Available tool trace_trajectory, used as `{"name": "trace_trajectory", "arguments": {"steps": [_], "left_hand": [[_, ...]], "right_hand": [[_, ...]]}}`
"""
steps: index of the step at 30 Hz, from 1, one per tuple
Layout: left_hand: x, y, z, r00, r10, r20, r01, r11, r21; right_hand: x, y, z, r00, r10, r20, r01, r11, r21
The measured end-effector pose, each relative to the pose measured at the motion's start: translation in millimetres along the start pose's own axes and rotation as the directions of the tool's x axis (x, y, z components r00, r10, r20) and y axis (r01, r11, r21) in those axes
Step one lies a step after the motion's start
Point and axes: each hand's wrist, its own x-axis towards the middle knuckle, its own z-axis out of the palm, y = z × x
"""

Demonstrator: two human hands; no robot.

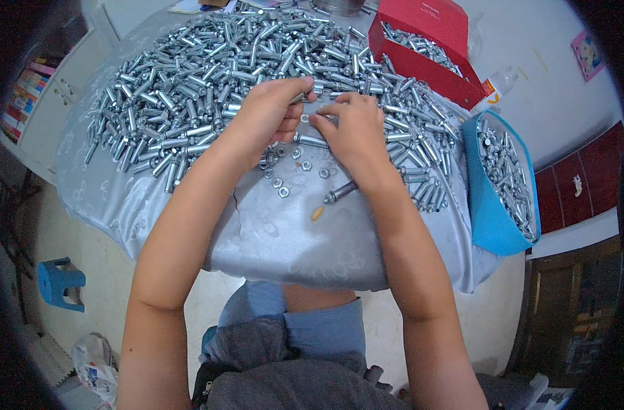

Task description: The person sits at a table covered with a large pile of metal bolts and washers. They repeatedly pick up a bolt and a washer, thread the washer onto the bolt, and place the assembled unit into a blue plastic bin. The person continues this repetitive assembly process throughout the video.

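Note:
My left hand [274, 113] is closed on an expansion bolt [297, 99], with part of the metal showing between thumb and fingers. Just to its right, my right hand [353, 126] has its fingers bent and apart over the near edge of the pile, and nothing shows in its grasp. One loose bolt [310, 140] lies on the cloth between the hands. Several hex nuts [306, 165] are scattered below them. Closer to me, another bolt [340, 192] rests partly under my right forearm, near a small yellowish piece [317, 214].
A big heap of expansion bolts [189, 89] covers the far side of the table with its silvery cloth [291, 253]. At the right stand a red box [421, 68] and a blue bin [486, 184], both holding bolts. A plastic bottle [500, 85] lies behind the bin. A blue stool [60, 283] is on the floor.

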Motion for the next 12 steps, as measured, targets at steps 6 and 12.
{"name": "trace_trajectory", "arguments": {"steps": [6,12], "left_hand": [[0.2,1.5,3.6,1.0,-0.007,-0.029,0.008,1.0,0.03],[0.8,0.0,2.6,1.0,0.004,-0.012,-0.003,0.998,0.063]], "right_hand": [[-1.5,-4.8,-0.7,0.999,0.026,0.027,-0.025,0.999,-0.032],[-0.9,-8.6,0.9,0.993,0.075,0.086,-0.076,0.997,0.007]]}}
